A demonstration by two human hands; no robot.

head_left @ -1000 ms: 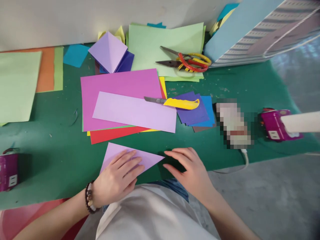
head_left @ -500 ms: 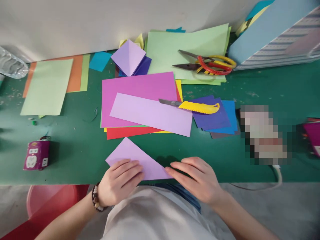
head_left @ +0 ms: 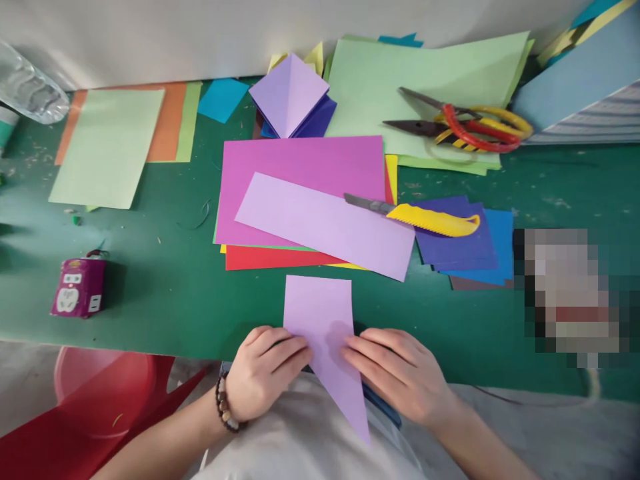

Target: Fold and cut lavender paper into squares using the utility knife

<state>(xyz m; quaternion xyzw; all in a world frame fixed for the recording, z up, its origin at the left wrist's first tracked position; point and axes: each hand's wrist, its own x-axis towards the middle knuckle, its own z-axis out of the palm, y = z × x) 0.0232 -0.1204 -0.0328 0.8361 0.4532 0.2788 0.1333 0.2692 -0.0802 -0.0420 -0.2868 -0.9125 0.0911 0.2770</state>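
A folded sheet of light purple paper (head_left: 323, 307) is between my hands at the table's front edge, one pointed corner reaching down over my shirt. My left hand (head_left: 273, 367) grips its left edge, thumb hidden beneath. At the right edge, my right hand (head_left: 395, 373) pinches the same paper with its fingers on top. Just beyond lies a light purple paper strip (head_left: 320, 220) on a magenta sheet (head_left: 300, 157), which tops a stack with red and yellow sheets. A yellow utility knife (head_left: 430, 220), blade out, rests across the strip's right end and some dark blue squares (head_left: 450, 250).
Red-and-yellow-handled scissors (head_left: 475, 127) lie on pale green sheets (head_left: 360, 73) at the back. Folded purple squares (head_left: 290, 93) sit beside them. Leftward are more green and orange sheets (head_left: 107, 147), a purple socket block (head_left: 79, 288) and a plastic bottle (head_left: 33, 87). A blurred-out object (head_left: 570, 293) is at right.
The folded light purple paper has turned so its long point faces down toward me. My left hand has shifted from lying on top of it to gripping its left edge. The view has shifted slightly.
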